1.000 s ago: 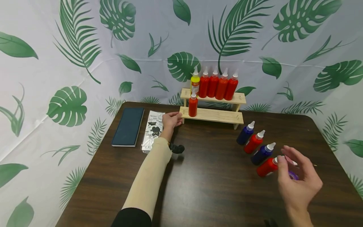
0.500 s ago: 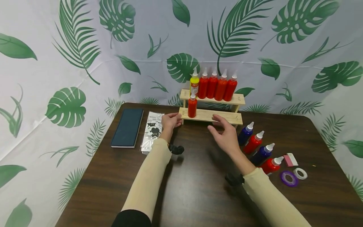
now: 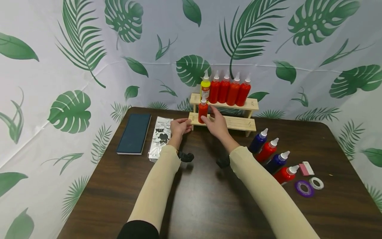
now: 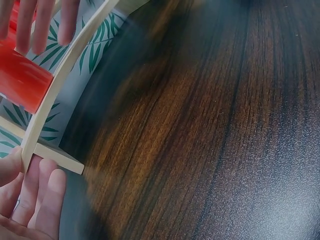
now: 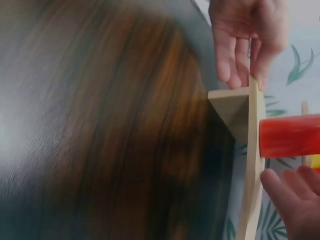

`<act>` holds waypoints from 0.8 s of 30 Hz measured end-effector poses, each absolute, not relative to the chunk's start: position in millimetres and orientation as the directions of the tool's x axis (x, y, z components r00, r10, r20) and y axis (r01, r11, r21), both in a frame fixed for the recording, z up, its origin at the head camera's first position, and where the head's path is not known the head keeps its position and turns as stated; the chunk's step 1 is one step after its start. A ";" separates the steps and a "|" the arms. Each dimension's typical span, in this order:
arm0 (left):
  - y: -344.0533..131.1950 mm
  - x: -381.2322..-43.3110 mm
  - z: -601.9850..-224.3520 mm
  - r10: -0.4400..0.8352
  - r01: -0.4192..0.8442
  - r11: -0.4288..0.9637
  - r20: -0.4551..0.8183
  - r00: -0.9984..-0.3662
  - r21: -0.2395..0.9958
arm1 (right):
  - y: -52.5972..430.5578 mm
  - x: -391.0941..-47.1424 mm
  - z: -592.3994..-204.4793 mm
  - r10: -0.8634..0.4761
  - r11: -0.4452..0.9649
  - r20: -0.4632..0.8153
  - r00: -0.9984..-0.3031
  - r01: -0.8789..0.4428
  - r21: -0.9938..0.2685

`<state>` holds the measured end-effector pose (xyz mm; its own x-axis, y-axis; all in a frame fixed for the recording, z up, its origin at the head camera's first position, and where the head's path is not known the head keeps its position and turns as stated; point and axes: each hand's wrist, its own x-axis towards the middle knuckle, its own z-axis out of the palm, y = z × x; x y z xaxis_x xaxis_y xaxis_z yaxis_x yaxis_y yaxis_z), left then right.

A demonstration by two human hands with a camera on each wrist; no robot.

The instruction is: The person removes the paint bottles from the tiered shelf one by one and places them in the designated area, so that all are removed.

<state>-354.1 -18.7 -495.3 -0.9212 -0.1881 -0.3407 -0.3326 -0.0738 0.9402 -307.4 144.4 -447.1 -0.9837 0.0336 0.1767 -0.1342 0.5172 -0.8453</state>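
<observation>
A two-tier wooden display rack (image 3: 235,123) stands at the back of the table. My left hand (image 3: 180,126) pinches the left end of its lower board between thumb and fingers; the right wrist view shows this left hand (image 5: 248,42) at the board's end. On that lower tier, near the left end, a red squeeze bottle (image 3: 203,112) stands upright. My right hand (image 3: 219,124) is just right of the bottle, fingers spread and relaxed, thumb overlapping its base in the head view. In the right wrist view, a small gap shows between this right hand (image 5: 300,200) and the bottle.
The upper tier holds a yellow bottle (image 3: 205,89) and several red bottles (image 3: 223,91). Blue and red bottles (image 3: 267,151) line the right side, near an eraser (image 3: 306,168), purple tape (image 3: 304,188) and white tape (image 3: 316,183). Left lie a dark notebook (image 3: 134,134) and a packaged set (image 3: 159,137).
My right hand has moved from the right-side bottles leftward to the red bottle on the lower tier. My left hand keeps its place on the rack's end.
</observation>
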 end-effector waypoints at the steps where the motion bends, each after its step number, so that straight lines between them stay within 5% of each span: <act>1: -18.3 -354.2 -495.1 -0.187 -0.331 -0.073 -0.339 -0.922 0.941 | 143.1 -309.0 -446.0 0.038 0.515 0.169 -0.985 -0.126 -0.848; 17: -16.3 -358.0 -497.5 -0.207 -0.357 -0.062 -0.362 -0.909 0.932 | 138.1 -317.9 -438.1 0.055 0.500 0.077 -0.995 -0.039 -0.865; 24: -16.7 -357.4 -499.7 -0.210 -0.334 -0.064 -0.340 -0.917 0.940 | 144.1 -298.8 -438.1 0.093 0.262 -0.015 -0.996 0.039 -0.964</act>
<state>-357.4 -16.7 -499.7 -0.9168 -0.2098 -0.3398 -0.3339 -0.0642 0.9404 -298.8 144.1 -438.1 -0.9955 0.0933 -0.0149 0.0391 0.2625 -0.9641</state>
